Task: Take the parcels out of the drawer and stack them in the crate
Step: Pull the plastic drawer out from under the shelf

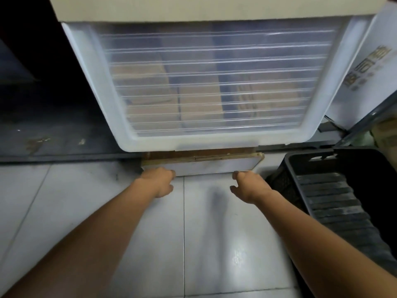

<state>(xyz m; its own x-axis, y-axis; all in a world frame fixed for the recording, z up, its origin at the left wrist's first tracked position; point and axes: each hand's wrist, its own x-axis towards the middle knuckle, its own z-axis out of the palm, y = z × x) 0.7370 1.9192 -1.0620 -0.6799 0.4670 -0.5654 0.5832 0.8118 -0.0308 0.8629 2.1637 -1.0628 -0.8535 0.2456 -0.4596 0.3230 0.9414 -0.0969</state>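
The parcels (199,97) are showing as brown cardboard boxes, blurred behind the ribbed, see-through front of the drawer (150,140); they are sitting side by side and piled up inside it, one block on the left, a taller one in the middle and another on the right; how many there are I cannot tell. The drawer is white plastic with rounded corners and is standing shut at the far middle of the scene, resting on a pale board (204,166) that is lying on the tiled floor (193,233). The black crate (343,157) is sitting on the floor at the right, near the drawer; only its grey slatted bottom is showing inside. My left hand (158,182) is reaching to the board's near left end with its fingers curled; whether they are hooking under the edge I cannot tell. My right hand (247,186) is reaching to the board's near right end, its fingers bent and its thumb held apart; whether it is gripping the edge I cannot tell.
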